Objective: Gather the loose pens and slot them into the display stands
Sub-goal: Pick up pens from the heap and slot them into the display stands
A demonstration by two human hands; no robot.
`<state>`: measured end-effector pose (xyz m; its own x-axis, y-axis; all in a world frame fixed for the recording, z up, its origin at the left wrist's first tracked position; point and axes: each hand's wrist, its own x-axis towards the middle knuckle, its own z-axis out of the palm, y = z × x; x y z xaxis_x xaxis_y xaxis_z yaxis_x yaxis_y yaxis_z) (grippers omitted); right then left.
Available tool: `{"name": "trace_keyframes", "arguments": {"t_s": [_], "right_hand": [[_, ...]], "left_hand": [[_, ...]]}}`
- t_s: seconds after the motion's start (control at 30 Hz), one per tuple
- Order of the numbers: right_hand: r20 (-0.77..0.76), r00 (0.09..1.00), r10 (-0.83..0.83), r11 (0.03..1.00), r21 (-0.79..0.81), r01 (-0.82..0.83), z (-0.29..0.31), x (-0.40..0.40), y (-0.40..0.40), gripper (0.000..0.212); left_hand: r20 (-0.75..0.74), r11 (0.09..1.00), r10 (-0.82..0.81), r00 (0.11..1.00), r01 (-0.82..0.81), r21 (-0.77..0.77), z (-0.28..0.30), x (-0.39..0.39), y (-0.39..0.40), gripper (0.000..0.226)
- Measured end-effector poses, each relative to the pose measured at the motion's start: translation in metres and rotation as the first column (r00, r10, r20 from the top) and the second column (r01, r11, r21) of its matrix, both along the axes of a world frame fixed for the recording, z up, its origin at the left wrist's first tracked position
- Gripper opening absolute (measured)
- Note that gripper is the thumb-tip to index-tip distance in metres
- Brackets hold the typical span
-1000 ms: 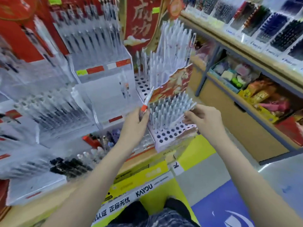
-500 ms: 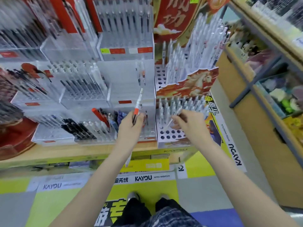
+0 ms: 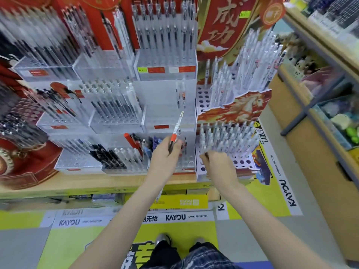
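White pens stand point(image 3: 227, 152) now meets right hand point(image 3: 219, 167), moved lower

The red banner point(image 3: 223, 26) behind the pen stands carries large gold characters "成功". The white floor strip point(image 3: 174, 217) reads "KAYOU" with small "KAYOU ANIMATION", "KAYOU" again further left, and "无忧". The side strip point(image 3: 291, 195) on the floor also reads "KAYOU". A "2" point(image 3: 221, 207) stands beside it.

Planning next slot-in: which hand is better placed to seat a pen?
Right. The right hand is already at the white holed stand, pinching something there; the left hand holds the red-banded pen up, away from it.
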<state>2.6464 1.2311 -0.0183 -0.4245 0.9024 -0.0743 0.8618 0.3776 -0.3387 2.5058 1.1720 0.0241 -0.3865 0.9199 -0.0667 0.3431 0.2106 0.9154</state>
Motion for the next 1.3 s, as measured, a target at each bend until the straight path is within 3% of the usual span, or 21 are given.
{"name": "trace_keyframes", "arguments": {"t_s": [0.07, 0.1, 0.17, 0.2, 0.27, 0.5, 0.57, 0.67, 0.73, 0.83, 0.93, 1.0, 1.3], "right_hand": [[-0.172, 0.984, -0.045, 0.996, -0.085, 0.031, 0.012, 0.008, -0.001, 0.031], [-0.356, 0.926, -0.125, 0.982, -0.179, 0.064, 0.021, 0.012, -0.003, 0.029], [-0.676, 0.649, -0.349, 0.896, -0.444, 0.019, 0.044, 0.019, -0.007, 0.024], [-0.736, 0.528, -0.423, 0.846, -0.530, -0.061, 0.055, 0.021, -0.009, 0.019], [-0.759, 0.456, -0.465, 0.801, -0.580, -0.150, 0.067, 0.022, -0.010, 0.008], [-0.762, 0.434, -0.481, 0.787, -0.593, -0.169, 0.068, 0.030, -0.013, 0.005], [-0.782, 0.337, -0.524, 0.789, -0.595, -0.155, 0.069, 0.039, -0.009, 0.005], [-0.780, 0.217, -0.588, 0.780, -0.617, -0.102, 0.070, 0.065, 0.002, 0.006], [-0.779, 0.301, -0.551, 0.811, -0.585, -0.029, 0.068, 0.077, 0.007, 0.007], [-0.688, 0.634, -0.352, 0.914, -0.398, 0.074, 0.061, 0.074, 0.009, 0.009], [-0.503, 0.854, -0.134, 0.980, -0.198, 0.037, 0.049, 0.063, 0.010, 0.008], [-0.424, 0.905, -0.041, 0.993, -0.120, -0.011, 0.045, 0.057, 0.013, 0.009], [-0.330, 0.934, 0.134, 0.978, -0.107, -0.178, 0.053, 0.042, 0.019, 0.013]], "left_hand": [[-0.075, 0.996, -0.083, 0.994, 0.081, -0.027, -0.001, -0.003, -0.005, 0.021], [-0.123, 0.989, -0.142, 0.982, 0.136, -0.059, -0.002, -0.005, -0.008, 0.020], [-0.225, 0.956, -0.285, 0.932, 0.260, -0.134, -0.004, -0.003, -0.013, 0.014], [-0.270, 0.935, -0.349, 0.897, 0.315, -0.161, -0.005, 0.000, -0.014, 0.010], [-0.309, 0.906, -0.422, 0.853, 0.384, -0.176, -0.004, 0.010, -0.015, 0.008], [-0.349, 0.865, -0.502, 0.792, 0.470, -0.176, 0.002, 0.024, -0.016, 0.028], [-0.283, 0.886, -0.464, 0.840, 0.443, -0.138, 0.000, 0.021, -0.020, 0.030], [-0.216, 0.962, -0.272, 0.938, 0.262, -0.072, -0.009, 0.008, -0.026, 0.019], [-0.165, 0.987, -0.151, 0.975, 0.141, -0.072, -0.014, 0.002, -0.030, 0.018], [-0.106, 0.992, -0.093, 0.990, 0.084, -0.090, -0.017, 0.004, -0.032, 0.021], [-0.089, 0.994, -0.080, 0.993, 0.072, -0.084, -0.016, 0.009, -0.035, 0.024], [-0.081, 0.996, -0.063, 0.995, 0.058, -0.073, -0.016, 0.009, -0.036, 0.022], [-0.088, 1.000, -0.019, 0.996, 0.018, -0.015, -0.012, 0.011, -0.038, 0.018]]}}
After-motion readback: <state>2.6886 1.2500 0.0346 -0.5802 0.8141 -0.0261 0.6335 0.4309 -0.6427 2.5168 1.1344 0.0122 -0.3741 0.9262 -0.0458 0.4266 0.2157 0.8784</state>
